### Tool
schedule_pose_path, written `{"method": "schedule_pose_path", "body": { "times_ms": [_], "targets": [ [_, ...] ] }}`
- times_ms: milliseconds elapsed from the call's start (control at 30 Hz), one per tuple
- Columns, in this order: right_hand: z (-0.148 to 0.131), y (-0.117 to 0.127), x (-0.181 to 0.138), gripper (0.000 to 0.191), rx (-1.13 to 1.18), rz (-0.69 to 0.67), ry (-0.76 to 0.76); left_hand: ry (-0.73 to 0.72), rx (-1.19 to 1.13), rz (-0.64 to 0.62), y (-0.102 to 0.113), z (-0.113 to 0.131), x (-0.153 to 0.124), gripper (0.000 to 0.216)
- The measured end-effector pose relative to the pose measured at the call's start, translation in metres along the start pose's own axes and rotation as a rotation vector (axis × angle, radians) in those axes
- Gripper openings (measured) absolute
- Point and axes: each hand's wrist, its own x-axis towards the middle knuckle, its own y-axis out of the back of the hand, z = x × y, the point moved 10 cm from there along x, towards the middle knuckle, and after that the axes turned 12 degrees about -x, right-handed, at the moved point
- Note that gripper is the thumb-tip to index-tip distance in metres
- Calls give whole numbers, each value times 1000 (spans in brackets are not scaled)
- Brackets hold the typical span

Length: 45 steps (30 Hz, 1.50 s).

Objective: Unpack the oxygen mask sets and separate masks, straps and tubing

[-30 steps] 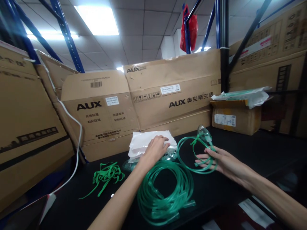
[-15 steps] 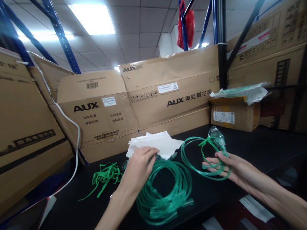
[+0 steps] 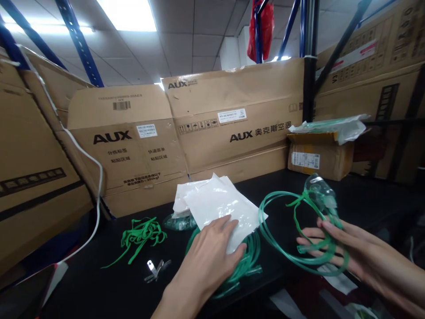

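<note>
My right hand (image 3: 338, 243) holds a clear green oxygen mask (image 3: 320, 190) with its tubing (image 3: 282, 254) looped in a coil and a green strap. My left hand (image 3: 212, 252) lies over the near part of a white plastic bag (image 3: 226, 201), fingers on top and the thumb at its lower edge. That bag overlaps other white bags (image 3: 181, 195) behind it. Under the bag and my left hand is a pile of coiled green tubing (image 3: 254, 252), partly hidden. Another clear mask (image 3: 179, 223) shows beneath the bags.
Green elastic straps (image 3: 142, 235) lie in a tangle at left, near small metal strips (image 3: 156, 270). A small carton (image 3: 318, 155) with plastic packets on top stands at back right. Large cardboard panels (image 3: 232, 133) wall the black table (image 3: 116, 283). A white cable (image 3: 98, 177) hangs at left.
My left hand has drawn a white bag from the stack toward me, over the tubing pile. My right hand has moved right and nearer with the mask. The metal strips have come into view.
</note>
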Motion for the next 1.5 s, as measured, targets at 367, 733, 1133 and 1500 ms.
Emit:
{"method": "schedule_pose_path", "body": {
  "times_ms": [367, 733, 1133, 1500],
  "targets": [
    [-7, 16, -16, 59, -65, 72, 16, 1, -83, 17, 4, 3, 8, 32],
    [7, -4, -33, 34, -4, -69, -107, -13, -194, 242, 37, 5, 16, 28],
    [36, -38, -7, 32, -25, -208, -99, -10, -363, 348, 33, -1, 10, 26],
    [58, -44, -14, 36, -95, -302, -104, 42, -252, 446, 31, -8, 4, 23]
  ]
}}
